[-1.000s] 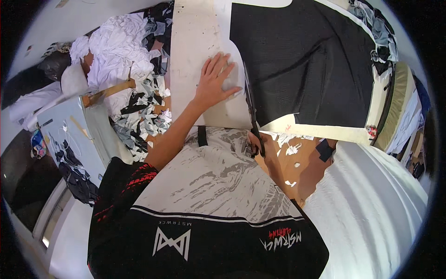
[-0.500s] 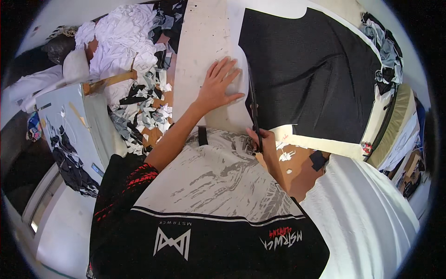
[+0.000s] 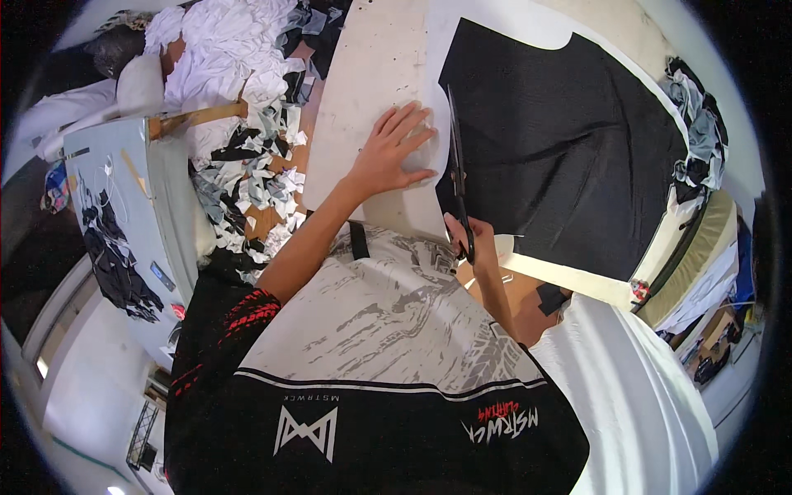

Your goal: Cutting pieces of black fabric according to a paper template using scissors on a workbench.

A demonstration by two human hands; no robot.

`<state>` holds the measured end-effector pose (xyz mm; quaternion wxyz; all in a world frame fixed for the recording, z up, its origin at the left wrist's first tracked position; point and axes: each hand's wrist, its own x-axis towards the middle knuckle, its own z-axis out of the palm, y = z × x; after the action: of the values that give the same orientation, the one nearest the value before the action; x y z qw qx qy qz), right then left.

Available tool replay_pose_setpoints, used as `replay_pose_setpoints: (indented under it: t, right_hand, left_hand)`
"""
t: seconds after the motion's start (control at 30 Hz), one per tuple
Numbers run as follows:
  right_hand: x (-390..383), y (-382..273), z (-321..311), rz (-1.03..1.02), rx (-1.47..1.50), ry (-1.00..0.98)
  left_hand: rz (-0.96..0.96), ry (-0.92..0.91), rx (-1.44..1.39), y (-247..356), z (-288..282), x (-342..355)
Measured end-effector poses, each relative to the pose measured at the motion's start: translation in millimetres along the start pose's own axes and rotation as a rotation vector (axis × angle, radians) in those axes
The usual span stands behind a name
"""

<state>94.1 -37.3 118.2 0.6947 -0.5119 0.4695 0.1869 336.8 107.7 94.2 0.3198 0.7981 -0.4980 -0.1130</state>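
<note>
My left hand (image 3: 394, 148) lies flat with fingers spread on the white pattern sheet (image 3: 429, 177) at the left edge of a large black fabric piece (image 3: 569, 140). My right hand (image 3: 474, 243) grips the handles of long dark scissors (image 3: 456, 161). The blades point away from me along the black fabric's left edge, just right of my left hand's fingertips. Both fabric and sheet rest on a pale wooden cutting table (image 3: 363, 74).
A heap of white, grey and black fabric scraps (image 3: 239, 99) lies to the left of the table. A grey box-like surface (image 3: 124, 206) stands at far left. Crumpled cloth (image 3: 697, 124) sits at the table's right edge. A white fabric stack (image 3: 643, 396) is at lower right.
The view has shifted and the scissors have advanced along the black fabric's left edge, away from me. My left hand stays flat on the sheet beside the cut.
</note>
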Motion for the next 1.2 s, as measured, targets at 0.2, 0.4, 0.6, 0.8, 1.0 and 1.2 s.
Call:
replay_pose_setpoints:
  t: [0.2,0.4,0.6,0.8,1.0,1.2]
  right_hand:
    - [0.8,-13.3,-12.0,0.012,-0.053,0.000]
    - [4.6,-24.9,-26.9,-0.075,-0.245,0.022]
    - [3.6,-51.9,-42.8,-0.078,-0.365,0.012]
    - [16.1,-85.2,-60.2,-0.022,-0.424,-0.087]
    - [25.7,-106.7,-72.9,-0.025,-0.494,-0.119]
    - [31.9,-111.4,-77.5,-0.025,-0.590,-0.109]
  left_hand:
    - [-0.012,0.013,-0.001,-1.7,-5.6,-1.0]
    - [-0.011,0.013,0.010,-6.8,-8.6,-0.7]
    - [-0.023,-0.001,0.009,-9.2,-12.4,-1.3]
    - [-0.027,0.004,-0.002,-11.1,-16.1,-2.9]
    - [-0.036,-0.011,-0.003,-11.9,-19.7,-2.5]
    - [-0.051,-0.018,-0.024,-12.4,-21.3,-4.2]
